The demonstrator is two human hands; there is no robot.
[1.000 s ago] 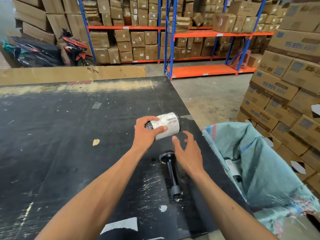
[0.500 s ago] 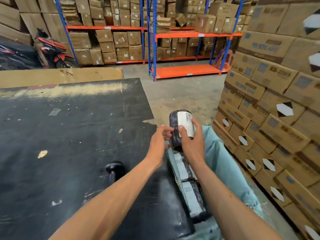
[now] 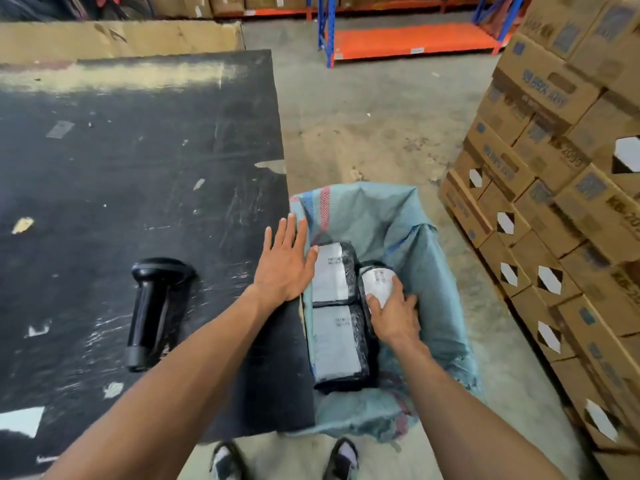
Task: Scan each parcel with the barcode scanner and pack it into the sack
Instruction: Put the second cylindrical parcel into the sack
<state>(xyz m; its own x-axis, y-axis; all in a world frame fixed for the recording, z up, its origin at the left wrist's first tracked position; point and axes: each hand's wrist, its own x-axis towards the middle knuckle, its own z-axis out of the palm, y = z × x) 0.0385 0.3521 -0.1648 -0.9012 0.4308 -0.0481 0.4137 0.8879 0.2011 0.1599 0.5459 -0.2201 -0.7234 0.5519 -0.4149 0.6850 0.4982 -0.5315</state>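
Round parcel (image 3: 375,284): black wrap, white printed label, standing inside the sack (image 3: 398,223) against its right wall; right hand (image 3: 394,315) closed over its near side. Sack: blue-green woven plastic, crumpled, mouth open, hanging at the table's right edge. Two flat parcels (image 3: 337,317): black film, white labels, end to end just left of the round one. Left hand (image 3: 285,263): flat, fingers spread, holding nothing, across the sack's left rim. Scanner (image 3: 152,311): black, lying on the scuffed black table (image 3: 138,168), left of the sack.
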